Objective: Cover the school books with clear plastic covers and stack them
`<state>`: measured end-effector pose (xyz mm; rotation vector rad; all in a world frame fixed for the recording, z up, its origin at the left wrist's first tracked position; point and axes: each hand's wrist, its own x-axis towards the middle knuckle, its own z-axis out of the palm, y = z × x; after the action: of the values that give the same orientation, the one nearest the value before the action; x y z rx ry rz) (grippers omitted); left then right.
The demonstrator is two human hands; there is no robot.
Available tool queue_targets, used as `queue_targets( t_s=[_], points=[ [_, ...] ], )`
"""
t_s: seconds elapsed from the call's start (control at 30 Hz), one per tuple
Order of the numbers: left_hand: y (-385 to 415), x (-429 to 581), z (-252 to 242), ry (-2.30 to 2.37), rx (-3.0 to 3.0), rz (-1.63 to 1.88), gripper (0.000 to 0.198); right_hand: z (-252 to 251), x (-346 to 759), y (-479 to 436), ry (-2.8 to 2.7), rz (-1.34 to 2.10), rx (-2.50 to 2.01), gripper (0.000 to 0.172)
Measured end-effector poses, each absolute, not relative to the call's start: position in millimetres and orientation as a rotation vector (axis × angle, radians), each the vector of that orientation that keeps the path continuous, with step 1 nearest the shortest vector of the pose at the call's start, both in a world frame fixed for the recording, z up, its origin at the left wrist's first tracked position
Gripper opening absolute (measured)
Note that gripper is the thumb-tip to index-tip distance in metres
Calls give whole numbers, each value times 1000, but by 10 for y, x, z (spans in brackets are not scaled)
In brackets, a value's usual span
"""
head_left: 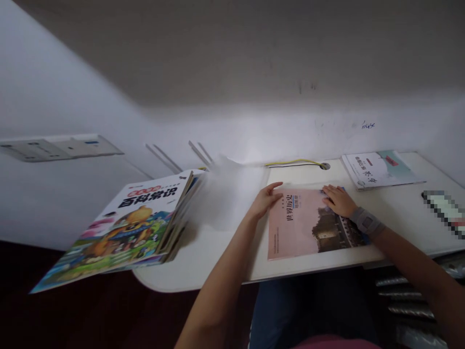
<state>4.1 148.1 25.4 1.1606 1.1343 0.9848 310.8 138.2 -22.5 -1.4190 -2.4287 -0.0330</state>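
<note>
A pink shirt (336, 343) shows at the very bottom of the view, with dark jeans (308, 305) just past it, below the front edge of the bench (399, 218). Two bare forearms reach up onto the bench. Near its front edge, about midway along, lies a pink-covered book (301, 225) with a photo of an old building on the cover. Both hands are on it. The left hand (265, 199) sits at the book's left edge, its fingers (276, 186) slightly spread, pinching nothing. The right hand (337, 201) lies flat on the upper right of the cover, its fingers (329, 191) loosely spread, with a grey wrist strap (366, 221) just behind it.

A thin booklet (381, 169) lies near the far right corner of the bench, and a yellow cable (294, 163) runs along the back edge to a round hole (324, 166). Well left of the hands, a thick cartoon picture book (123, 225) hangs over the bench's left end. Between it and the left hand is a white blur, too smeared to tell. A pixelated object (445, 213) sits at the right edge of the bench.
</note>
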Motion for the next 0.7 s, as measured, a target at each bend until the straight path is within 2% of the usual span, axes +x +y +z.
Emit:
queue_targets(
  t_s=[0.3, 0.7],
  points=[
    [1469, -18, 310, 1066, 1030, 964, 43, -97, 3280, 1514, -2301, 54, -1372, 50],
    [1359, -63, 386, 1045, 1029, 1023, 42, -15, 3649, 1740, -1843, 529, -1292, 44]
  ],
)
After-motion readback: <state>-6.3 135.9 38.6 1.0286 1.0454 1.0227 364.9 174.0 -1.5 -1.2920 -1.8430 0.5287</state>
